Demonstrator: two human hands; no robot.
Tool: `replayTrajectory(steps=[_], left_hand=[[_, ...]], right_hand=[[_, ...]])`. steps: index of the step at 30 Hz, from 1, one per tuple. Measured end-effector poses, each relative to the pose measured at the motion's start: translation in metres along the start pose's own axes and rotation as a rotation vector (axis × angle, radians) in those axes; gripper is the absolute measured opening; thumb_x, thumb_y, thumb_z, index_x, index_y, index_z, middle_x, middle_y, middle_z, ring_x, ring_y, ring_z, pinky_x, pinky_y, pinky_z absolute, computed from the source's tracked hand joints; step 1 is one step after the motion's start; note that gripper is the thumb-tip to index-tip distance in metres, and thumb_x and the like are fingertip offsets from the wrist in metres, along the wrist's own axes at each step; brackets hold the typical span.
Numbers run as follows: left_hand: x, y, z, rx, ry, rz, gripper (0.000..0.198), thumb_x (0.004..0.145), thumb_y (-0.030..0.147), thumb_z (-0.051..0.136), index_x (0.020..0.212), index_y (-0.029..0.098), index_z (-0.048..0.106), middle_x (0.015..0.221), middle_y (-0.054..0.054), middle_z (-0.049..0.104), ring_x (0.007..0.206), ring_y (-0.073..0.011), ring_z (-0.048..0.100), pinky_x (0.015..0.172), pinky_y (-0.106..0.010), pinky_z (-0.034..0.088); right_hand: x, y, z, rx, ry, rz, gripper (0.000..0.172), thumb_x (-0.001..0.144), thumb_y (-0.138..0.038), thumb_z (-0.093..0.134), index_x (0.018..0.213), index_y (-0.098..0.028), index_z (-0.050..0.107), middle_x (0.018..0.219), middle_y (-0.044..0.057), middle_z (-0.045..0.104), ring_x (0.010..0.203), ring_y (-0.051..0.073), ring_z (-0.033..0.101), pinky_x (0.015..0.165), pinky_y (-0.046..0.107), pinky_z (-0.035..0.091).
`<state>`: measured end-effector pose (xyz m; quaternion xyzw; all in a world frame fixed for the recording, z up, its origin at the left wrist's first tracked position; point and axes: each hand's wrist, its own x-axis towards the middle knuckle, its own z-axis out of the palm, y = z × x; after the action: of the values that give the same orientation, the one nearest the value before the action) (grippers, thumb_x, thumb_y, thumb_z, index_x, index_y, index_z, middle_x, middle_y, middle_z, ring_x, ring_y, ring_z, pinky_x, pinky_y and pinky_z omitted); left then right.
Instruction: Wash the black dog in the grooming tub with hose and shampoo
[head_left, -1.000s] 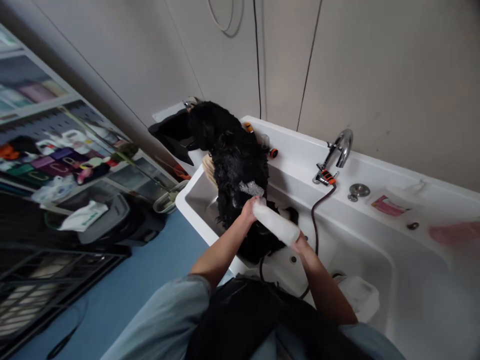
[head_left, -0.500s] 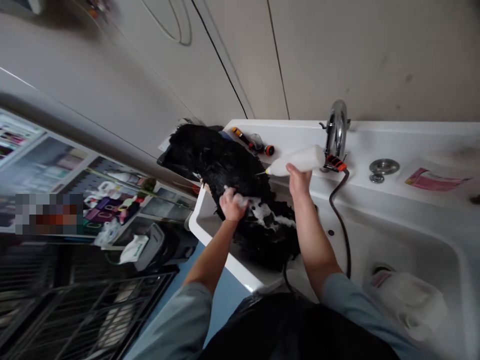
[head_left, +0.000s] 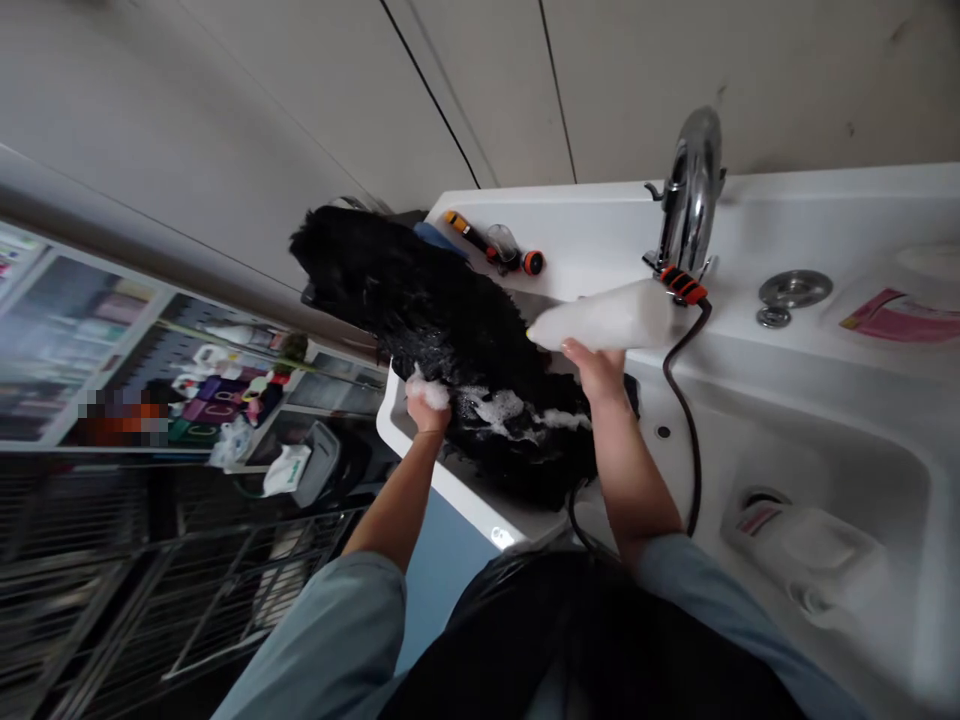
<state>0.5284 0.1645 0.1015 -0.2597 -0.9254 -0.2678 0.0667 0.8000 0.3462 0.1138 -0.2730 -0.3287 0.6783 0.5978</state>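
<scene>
A black long-haired dog [head_left: 420,300], its coat wet, stands in the white tub, head toward the far left. White foam [head_left: 499,408] streaks its back and side. My right hand [head_left: 600,372] grips a white squeeze bottle [head_left: 607,316] lying nearly level, its yellow-tipped nozzle close to the dog's fur. Suds cover much of my left hand [head_left: 429,405], which rests at the dog's near side by the tub edge. Its thumb is apart from the other fingers, which are partly hidden by foam.
A chrome faucet [head_left: 691,190] with a dark hose [head_left: 684,400] rises behind the bottle. An orange-and-black spray nozzle [head_left: 499,250] lies on the tub's back ledge [head_left: 585,210]. A large jug [head_left: 810,555] lies in the right basin; another jug [head_left: 900,310] stands on the ledge. Wire cages [head_left: 225,590] are at left.
My left hand has slid left and slightly down the dog's side, with more foam on it. The bottle stays in my right hand near the fur. The camera view has shifted.
</scene>
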Motion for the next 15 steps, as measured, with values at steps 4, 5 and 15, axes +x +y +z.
replayTrajectory(steps=[4,5,15], left_hand=[[-0.008,-0.004,-0.002,-0.033,0.025,-0.031,0.042,0.071,0.019,0.065,0.112,0.018,0.073,0.127,-0.017,0.073,0.134,-0.0384,0.066,0.119,-0.049,0.051],[-0.009,-0.006,-0.002,-0.054,0.035,-0.035,0.044,0.072,0.02,0.065,0.115,0.019,0.072,0.127,-0.017,0.074,0.134,-0.0376,0.067,0.119,-0.048,0.051],[0.008,-0.013,-0.001,0.024,-0.039,-0.066,0.026,0.066,0.018,0.062,0.09,0.02,0.069,0.1,-0.015,0.074,0.124,-0.0407,0.071,0.109,-0.05,0.057]], right_hand=[[0.033,-0.008,0.054,-0.054,-0.126,-0.061,0.077,0.058,-0.056,0.098,0.121,-0.022,0.069,0.099,0.004,0.077,0.101,0.03,0.075,0.097,0.052,0.066],[0.04,-0.014,0.063,-0.066,-0.141,-0.105,0.076,0.059,-0.057,0.098,0.12,-0.023,0.069,0.1,0.004,0.077,0.102,0.029,0.075,0.098,0.052,0.066],[-0.012,-0.053,0.018,-0.198,-0.124,-0.124,0.056,0.06,-0.058,0.099,0.093,-0.024,0.069,0.086,0.002,0.074,0.088,0.028,0.074,0.085,0.049,0.068]])
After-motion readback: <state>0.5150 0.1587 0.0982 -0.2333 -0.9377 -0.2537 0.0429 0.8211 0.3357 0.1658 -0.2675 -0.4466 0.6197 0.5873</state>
